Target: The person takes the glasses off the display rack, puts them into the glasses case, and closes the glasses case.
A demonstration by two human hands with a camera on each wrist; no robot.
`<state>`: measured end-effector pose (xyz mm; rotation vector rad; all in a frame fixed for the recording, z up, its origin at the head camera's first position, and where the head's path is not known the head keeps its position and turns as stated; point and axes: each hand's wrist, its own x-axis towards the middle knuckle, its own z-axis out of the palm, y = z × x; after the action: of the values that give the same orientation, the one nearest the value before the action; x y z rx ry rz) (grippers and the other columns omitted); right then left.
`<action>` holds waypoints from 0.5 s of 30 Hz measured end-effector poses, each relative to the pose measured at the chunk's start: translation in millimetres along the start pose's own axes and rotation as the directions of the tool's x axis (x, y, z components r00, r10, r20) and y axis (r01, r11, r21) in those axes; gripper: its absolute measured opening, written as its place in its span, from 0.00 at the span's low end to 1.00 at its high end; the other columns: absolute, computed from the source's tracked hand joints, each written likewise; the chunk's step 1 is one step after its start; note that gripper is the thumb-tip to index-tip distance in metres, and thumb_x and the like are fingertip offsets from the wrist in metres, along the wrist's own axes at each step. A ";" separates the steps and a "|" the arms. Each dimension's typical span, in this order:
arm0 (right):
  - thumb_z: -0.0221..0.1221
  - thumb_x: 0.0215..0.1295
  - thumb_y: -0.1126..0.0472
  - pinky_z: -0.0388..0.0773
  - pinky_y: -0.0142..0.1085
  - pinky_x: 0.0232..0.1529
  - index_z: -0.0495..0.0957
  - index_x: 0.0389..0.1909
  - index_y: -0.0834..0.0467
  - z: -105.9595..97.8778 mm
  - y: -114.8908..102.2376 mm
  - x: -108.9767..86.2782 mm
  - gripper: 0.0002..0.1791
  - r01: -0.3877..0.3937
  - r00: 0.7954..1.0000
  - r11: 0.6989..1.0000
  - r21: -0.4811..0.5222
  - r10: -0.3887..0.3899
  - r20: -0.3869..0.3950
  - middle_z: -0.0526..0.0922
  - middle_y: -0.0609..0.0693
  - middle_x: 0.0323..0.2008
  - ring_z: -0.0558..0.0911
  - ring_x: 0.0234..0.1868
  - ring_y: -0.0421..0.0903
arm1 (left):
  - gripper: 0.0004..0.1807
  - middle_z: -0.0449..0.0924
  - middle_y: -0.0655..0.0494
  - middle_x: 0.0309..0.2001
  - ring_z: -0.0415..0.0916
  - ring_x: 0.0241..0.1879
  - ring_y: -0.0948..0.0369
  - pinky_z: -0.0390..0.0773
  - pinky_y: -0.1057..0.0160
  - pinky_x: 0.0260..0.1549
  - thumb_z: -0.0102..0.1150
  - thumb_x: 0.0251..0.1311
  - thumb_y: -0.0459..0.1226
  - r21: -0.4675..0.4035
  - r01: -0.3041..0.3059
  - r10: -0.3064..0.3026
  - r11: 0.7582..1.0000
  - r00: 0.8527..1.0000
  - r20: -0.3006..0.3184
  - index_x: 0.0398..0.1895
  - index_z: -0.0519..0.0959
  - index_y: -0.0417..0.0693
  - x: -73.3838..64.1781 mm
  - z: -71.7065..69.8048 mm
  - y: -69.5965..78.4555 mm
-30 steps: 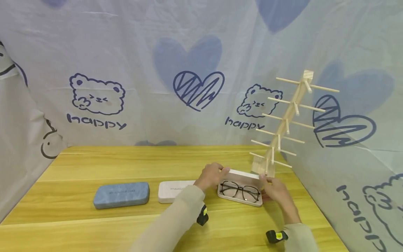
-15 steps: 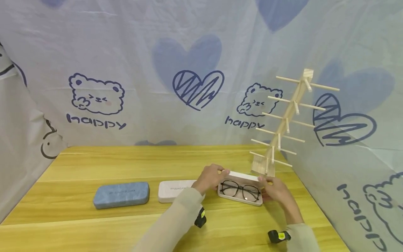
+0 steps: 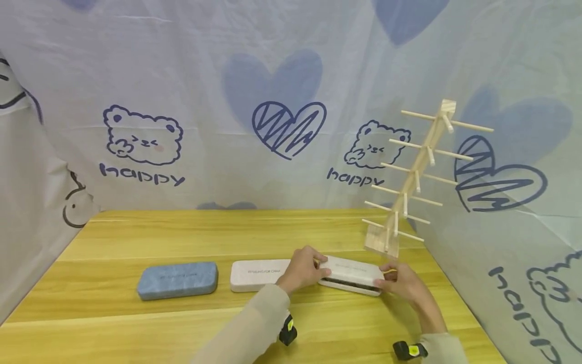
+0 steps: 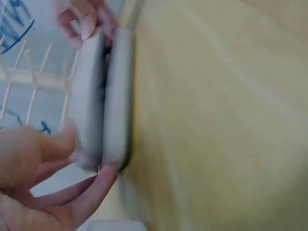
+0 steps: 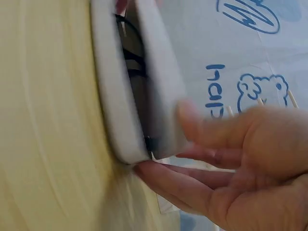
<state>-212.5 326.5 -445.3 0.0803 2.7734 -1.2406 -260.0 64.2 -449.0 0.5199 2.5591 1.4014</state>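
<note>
Your left hand (image 3: 301, 269) and right hand (image 3: 404, 284) pinch opposite ends of the white glasses case (image 3: 351, 274), fingers curled on its nearly closed lid, its long axis running left-right between them across the table (image 3: 182, 237).

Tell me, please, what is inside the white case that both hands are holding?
Through the gap of the nearly closed white case, the right wrist view shows black-framed glasses lying inside. The lid covers most of them, so only part of the frame can be seen. Left hand and right hand hold its ends.
</note>
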 end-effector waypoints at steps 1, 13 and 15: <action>0.64 0.59 0.64 0.83 0.42 0.40 0.72 0.50 0.72 0.3 -0.2 0.1 0.22 -0.003 1.000 0.999 -0.039 0.002 -0.011 0.82 0.67 0.42 0.83 0.43 0.55 | 0.17 0.84 0.47 0.38 0.63 0.18 0.66 0.65 0.71 0.17 0.66 0.56 0.37 0.020 -0.014 0.015 1.000 1.000 -0.015 0.49 0.82 0.42 -1.1 1.7 -0.9; 0.67 0.55 0.61 0.80 0.49 0.43 0.73 0.46 0.71 -1.0 -31.7 -3.2 0.23 0.046 0.998 0.937 -0.347 -0.057 -0.019 0.80 0.68 0.45 0.80 0.45 0.61 | 0.17 0.83 0.44 0.45 0.79 0.36 0.58 0.77 0.67 0.29 0.62 0.60 0.35 0.109 -0.049 0.051 0.993 0.999 -0.010 0.54 0.80 0.44 -4.0 -4.7 0.7; 0.64 0.58 0.59 0.78 0.53 0.46 0.74 0.49 0.71 -0.5 -44.5 -2.3 0.23 0.084 0.995 0.913 -0.400 -0.102 -0.024 0.79 0.69 0.48 0.79 0.47 0.64 | 0.18 0.81 0.43 0.51 0.80 0.44 0.53 0.81 0.61 0.40 0.60 0.62 0.37 0.141 -0.056 0.058 0.988 0.998 -0.012 0.56 0.79 0.47 -3.3 -15.7 1.5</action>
<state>-214.2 297.2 -411.8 -0.0582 3.0365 -0.6686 -261.5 51.4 -439.2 0.6107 2.6897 1.2532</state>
